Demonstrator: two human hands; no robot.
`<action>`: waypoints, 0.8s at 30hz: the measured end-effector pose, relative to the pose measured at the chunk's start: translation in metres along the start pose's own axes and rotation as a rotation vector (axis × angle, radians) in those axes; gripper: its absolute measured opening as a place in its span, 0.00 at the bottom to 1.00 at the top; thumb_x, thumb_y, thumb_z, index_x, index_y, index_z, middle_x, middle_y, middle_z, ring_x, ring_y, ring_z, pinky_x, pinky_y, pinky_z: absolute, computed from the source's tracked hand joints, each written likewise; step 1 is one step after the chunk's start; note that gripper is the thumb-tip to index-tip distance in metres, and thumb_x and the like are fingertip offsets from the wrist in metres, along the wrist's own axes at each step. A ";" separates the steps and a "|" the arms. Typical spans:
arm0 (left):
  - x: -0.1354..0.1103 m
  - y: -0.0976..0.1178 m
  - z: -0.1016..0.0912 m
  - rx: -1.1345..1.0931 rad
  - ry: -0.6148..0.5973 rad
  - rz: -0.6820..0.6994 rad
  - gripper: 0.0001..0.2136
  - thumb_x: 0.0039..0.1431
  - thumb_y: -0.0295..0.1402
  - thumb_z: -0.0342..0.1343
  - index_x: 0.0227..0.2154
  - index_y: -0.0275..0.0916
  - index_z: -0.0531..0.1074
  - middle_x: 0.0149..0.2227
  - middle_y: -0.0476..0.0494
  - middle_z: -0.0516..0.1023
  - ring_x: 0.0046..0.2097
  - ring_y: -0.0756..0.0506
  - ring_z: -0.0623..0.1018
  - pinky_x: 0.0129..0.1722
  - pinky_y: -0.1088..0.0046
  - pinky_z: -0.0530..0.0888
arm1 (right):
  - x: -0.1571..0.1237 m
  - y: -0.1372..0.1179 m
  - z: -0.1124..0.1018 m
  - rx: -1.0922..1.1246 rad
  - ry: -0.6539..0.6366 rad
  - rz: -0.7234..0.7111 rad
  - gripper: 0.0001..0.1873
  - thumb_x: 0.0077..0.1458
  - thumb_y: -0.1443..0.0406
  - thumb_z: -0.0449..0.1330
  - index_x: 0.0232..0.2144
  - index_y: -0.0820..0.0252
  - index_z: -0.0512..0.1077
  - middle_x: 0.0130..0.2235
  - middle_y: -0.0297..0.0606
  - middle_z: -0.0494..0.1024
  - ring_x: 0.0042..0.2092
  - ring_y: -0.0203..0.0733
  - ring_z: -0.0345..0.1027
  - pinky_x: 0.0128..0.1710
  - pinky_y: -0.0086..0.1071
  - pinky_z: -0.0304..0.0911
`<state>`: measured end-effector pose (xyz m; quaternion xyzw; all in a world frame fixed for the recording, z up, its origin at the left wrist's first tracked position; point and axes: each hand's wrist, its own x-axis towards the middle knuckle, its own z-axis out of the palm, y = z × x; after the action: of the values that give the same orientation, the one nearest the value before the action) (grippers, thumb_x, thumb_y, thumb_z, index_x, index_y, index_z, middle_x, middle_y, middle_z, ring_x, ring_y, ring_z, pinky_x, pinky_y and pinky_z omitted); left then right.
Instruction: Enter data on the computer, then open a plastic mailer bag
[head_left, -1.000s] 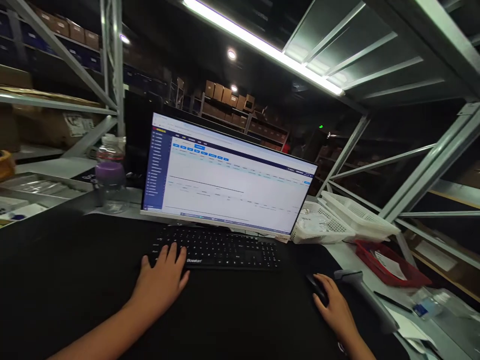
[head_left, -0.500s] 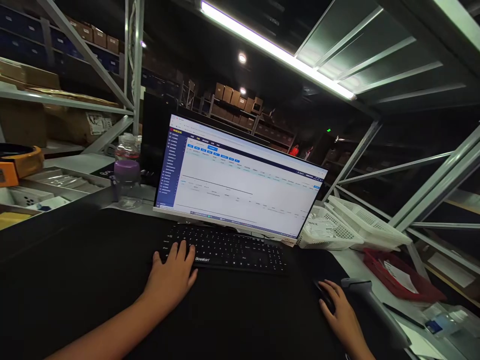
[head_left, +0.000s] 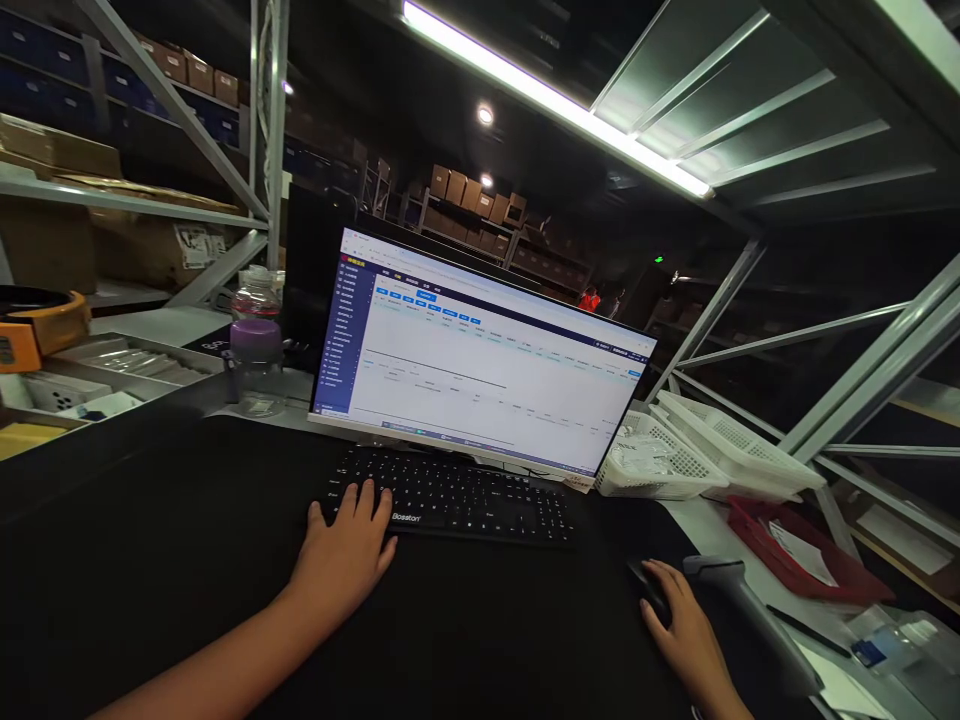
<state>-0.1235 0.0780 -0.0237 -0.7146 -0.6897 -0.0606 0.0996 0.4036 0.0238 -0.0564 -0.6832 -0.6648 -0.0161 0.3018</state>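
Two hands: both on the desk, one at the keyboard, one at the mouse.
Left hand (head_left: 346,553): spread flat, palm down, gripping nothing; fingertips lie on the near left corner of the keyboard.
Keyboard (head_left: 469,498): black, flat on the black mat (head_left: 172,560), centred in front of the person.
Right hand (head_left: 684,622): right of the keyboard, well apart from it; fingers loosely curled over the mouse, cupping it.
Mouse (head_left: 649,590): dark, on the mat, mostly hidden under the fingers.
Scanner (head_left: 754,625): grey, handheld type, lying just right of the right hand.
Monitor (head_left: 487,365): directly behind the keyboard, lit, a white page with blue buttons; text too small to read.
Baskets (head_left: 694,450): white, mesh-walled, behind and right of the keyboard.
Red tray (head_left: 799,560): further right, beyond the baskets, papers inside.
Bottle (head_left: 255,345): clear with a purple band, behind and left of the keyboard.
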 end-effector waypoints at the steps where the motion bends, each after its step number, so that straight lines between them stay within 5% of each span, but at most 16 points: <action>1: 0.000 0.000 0.001 -0.004 0.005 0.001 0.29 0.65 0.36 0.42 0.68 0.35 0.62 0.72 0.22 0.61 0.72 0.26 0.63 0.64 0.28 0.63 | 0.000 0.000 0.000 -0.002 0.000 -0.002 0.28 0.55 0.54 0.56 0.58 0.52 0.72 0.62 0.44 0.72 0.62 0.52 0.70 0.63 0.46 0.67; 24: -0.003 0.002 -0.007 -0.001 -0.011 0.005 0.29 0.67 0.35 0.40 0.68 0.32 0.61 0.73 0.20 0.59 0.73 0.25 0.61 0.62 0.25 0.63 | -0.002 -0.003 -0.001 -0.087 0.031 0.010 0.25 0.60 0.54 0.53 0.56 0.54 0.73 0.62 0.45 0.70 0.59 0.51 0.72 0.58 0.45 0.70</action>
<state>-0.1212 0.0731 -0.0178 -0.7165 -0.6886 -0.0568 0.0956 0.4014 0.0219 -0.0556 -0.6986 -0.6552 -0.0541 0.2823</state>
